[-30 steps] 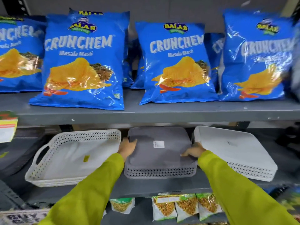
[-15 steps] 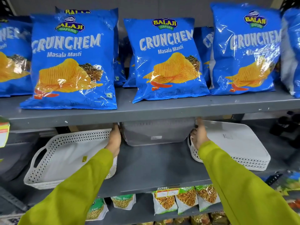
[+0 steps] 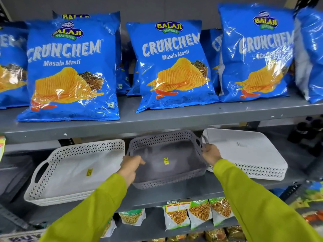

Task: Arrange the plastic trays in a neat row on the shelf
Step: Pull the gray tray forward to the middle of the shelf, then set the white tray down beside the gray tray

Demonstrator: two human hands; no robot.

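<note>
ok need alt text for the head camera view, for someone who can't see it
Two hands, left hand and right hand, grip the sides of a grey tray on a shelf, between white trays and upside-down white trays; blue crisp bags line the shelf above.

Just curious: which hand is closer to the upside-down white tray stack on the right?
The right hand, gripping the grey tray's right handle beside the white stack. The left hand holds the opposite side.
</note>
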